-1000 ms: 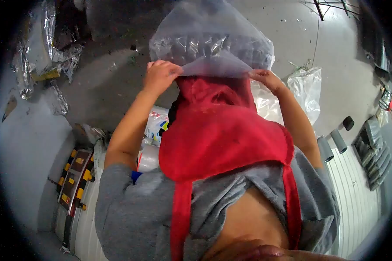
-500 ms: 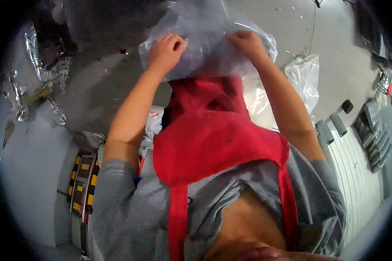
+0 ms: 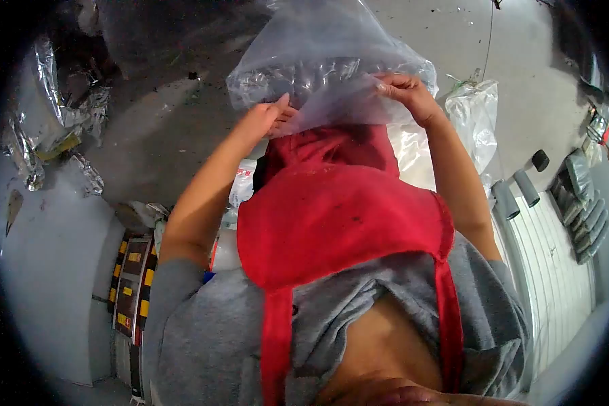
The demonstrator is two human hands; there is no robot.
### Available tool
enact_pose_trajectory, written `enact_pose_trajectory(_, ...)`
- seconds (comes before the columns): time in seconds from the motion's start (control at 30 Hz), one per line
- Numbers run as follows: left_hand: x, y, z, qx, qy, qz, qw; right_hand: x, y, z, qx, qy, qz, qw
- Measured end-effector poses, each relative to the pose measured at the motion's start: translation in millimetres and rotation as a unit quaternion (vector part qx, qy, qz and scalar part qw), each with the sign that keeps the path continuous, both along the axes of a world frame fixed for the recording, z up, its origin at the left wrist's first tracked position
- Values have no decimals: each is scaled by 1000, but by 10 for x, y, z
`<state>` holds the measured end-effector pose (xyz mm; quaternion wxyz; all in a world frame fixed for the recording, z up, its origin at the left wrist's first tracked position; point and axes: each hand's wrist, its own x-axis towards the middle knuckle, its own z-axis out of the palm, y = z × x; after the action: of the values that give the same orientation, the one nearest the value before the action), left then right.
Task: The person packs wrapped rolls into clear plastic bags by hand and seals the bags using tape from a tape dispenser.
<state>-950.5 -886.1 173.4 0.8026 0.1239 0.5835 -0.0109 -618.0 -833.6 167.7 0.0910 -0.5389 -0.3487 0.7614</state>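
Observation:
A large clear plastic bag (image 3: 325,44) spreads out in front of the red apron, its near edge wrinkled and partly folded over. My left hand (image 3: 267,120) is at the near left edge of the bag, thumb and fingers closed on the plastic. At the near right, my right hand (image 3: 411,97) pinches the bag's edge between thumb and fingers. Some of the fingertips are hard to make out against the cloudy film.
Crumpled silver foil (image 3: 51,95) lies at the left. Another clear plastic bag (image 3: 474,118) rests on the floor at the right. Grey tubes (image 3: 514,194) and a stack of dark wrapped packs (image 3: 584,210) are farther right. A yellow-and-black striped frame (image 3: 132,287) stands at the lower left.
Both hands have come closer to my body, the left one most, and the bag's near edge has come with them. More of the bag's wrinkled fold now shows beyond the hands.

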Motion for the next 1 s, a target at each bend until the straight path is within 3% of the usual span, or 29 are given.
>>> enact_pose_trajectory(0.03, 10, 4, -55, 2, -1, 1, 1000, 0, 12, 30, 24, 23, 16, 999)
enact_pose_trajectory(0.1, 81, -58, -220, 46, -13, -182, 982, 18, 9, 63, -7, 31, 19, 999)
enact_pose_trajectory(0.13, 133, -138, -235, 49, -13, -180, 982, 20, 6, 72, -42, 43, 18, 998)
enact_pose_trajectory(0.2, 292, -300, -205, 233, -18, -336, 912, 46, -5, 81, -22, 58, 24, 998)
enact_pose_trajectory(0.23, 401, -238, -201, 202, -20, -459, 865, 53, 5, 73, -4, 74, 27, 997)
enact_pose_trajectory(0.33, 446, -283, -112, 232, -19, -458, 858, 107, -31, 20, -15, 73, 26, 997)
enact_pose_trajectory(0.4, 426, -359, -153, 248, -89, -348, 900, 137, -56, 6, -18, 74, 19, 997)
enact_pose_trajectory(0.43, 466, -346, -122, 249, -92, -351, 898, 155, -72, 1, -23, 76, 14, 997)
enact_pose_trajectory(0.5, 545, -321, -7, 73, -152, -153, 974, 154, -85, -6, -21, 82, 19, 996)
enact_pose_trajectory(0.57, 513, -443, -203, 72, -192, -104, 973, 102, -61, -37, -14, 91, 27, 995)
enact_pose_trajectory(0.6, 496, -479, -280, 69, -235, -56, 968, 89, -68, -62, -24, 31, 3, 999)
enact_pose_trajectory(0.63, 454, -412, -201, 69, -237, -57, 967, 95, -106, -79, -37, -30, -23, 999)
enact_pose_trajectory(0.7, 311, -253, -25, 82, -241, -32, 966, 106, -130, -166, -52, -29, -31, 998)
enact_pose_trajectory(0.73, 329, -365, -206, 175, -233, -14, 957, 97, -125, -203, -63, -25, -37, 997)
enact_pose_trajectory(0.77, 321, -383, -241, 176, -229, -16, 957, 83, -130, -205, -62, -21, -38, 997)
enact_pose_trajectory(0.8, 382, -296, -109, 243, -48, -136, 959, 61, -141, -197, -65, -29, -42, 997)
enact_pose_trajectory(0.83, 454, -207, 23, 296, 137, -249, 912, 35, -151, -192, -67, -37, -46, 996)
enact_pose_trajectory(0.87, 544, -113, 118, 379, 173, -271, 868, 8, -154, -208, -65, -35, -46, 996)
enact_pose_trajectory(0.9, 568, -56, 56, 381, 173, -272, 867, -5, -178, -235, -67, -45, -59, 995)
enact_pose_trajectory(0.97, 653, 98, -189, 643, 266, -335, 635, -12, -258, -277, -71, -65, -77, 992)
enact_pose_trajectory(1.0, 678, 128, -312, 647, 261, -329, 636, -39, -268, -293, -22, -127, -33, 991)
